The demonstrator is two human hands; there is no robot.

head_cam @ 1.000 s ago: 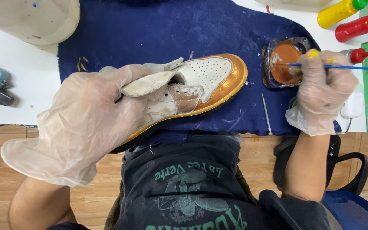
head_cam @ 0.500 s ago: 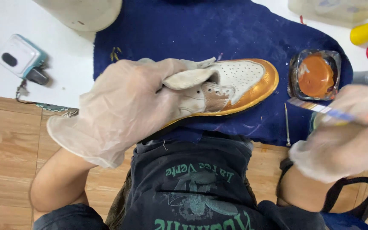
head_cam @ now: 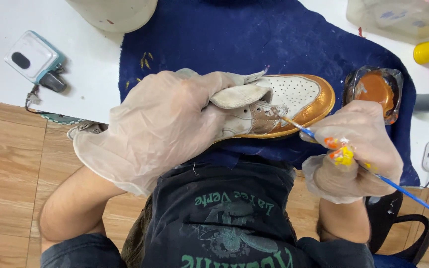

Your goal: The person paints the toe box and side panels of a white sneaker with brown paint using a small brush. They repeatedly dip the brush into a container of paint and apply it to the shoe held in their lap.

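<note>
Right hand (head_cam: 356,151) now brings its pinched paintbrush (head_cam: 323,141) from the paint cup (head_cam: 376,89) to the shoe (head_cam: 279,106), gripped by the left hand (head_cam: 165,124)

One head-worn camera looks steeply down from close above; the dark blue cloth (head_cam: 254,39) lies toward twelve o'clock, the wearer's own torso at six.

left hand (head_cam: 170,124) hides the shoe's (head_cam: 284,106) heel.

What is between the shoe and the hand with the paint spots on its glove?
The thin blue paintbrush: in the head view it runs from the right hand to the shoe, its tip on the side, over blue cloth.
</note>
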